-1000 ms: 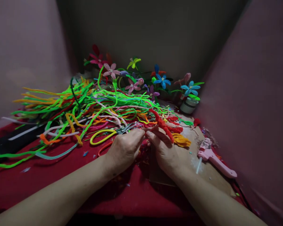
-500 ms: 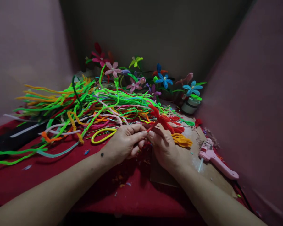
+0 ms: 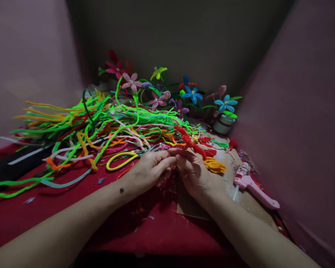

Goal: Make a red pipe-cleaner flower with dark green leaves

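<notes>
My left hand (image 3: 150,171) and my right hand (image 3: 194,173) meet fingertip to fingertip over the red cloth (image 3: 72,208). Both pinch a red pipe cleaner (image 3: 188,140) that rises up and back from the fingers, bent and twisted into loops. Its lower end is hidden between my fingers. Just behind my hands lies a big tangle of pipe cleaners (image 3: 100,123), mostly neon green with orange, pink and white. A bundle of short orange pieces (image 3: 214,165) lies right of my right hand. A yellow loop (image 3: 120,160) lies left of my left hand.
A pink glue gun (image 3: 252,186) lies at the right on brown cardboard (image 3: 240,197). Finished pipe-cleaner flowers (image 3: 190,95) stand along the back wall, some in a small white jar (image 3: 223,124). A black and white strip (image 3: 19,162) lies at the left. Small scraps litter the cloth.
The red pipe cleaner has been turned and bent between my fingertips, its top shifting slightly. Both hands stay together at the same spot.
</notes>
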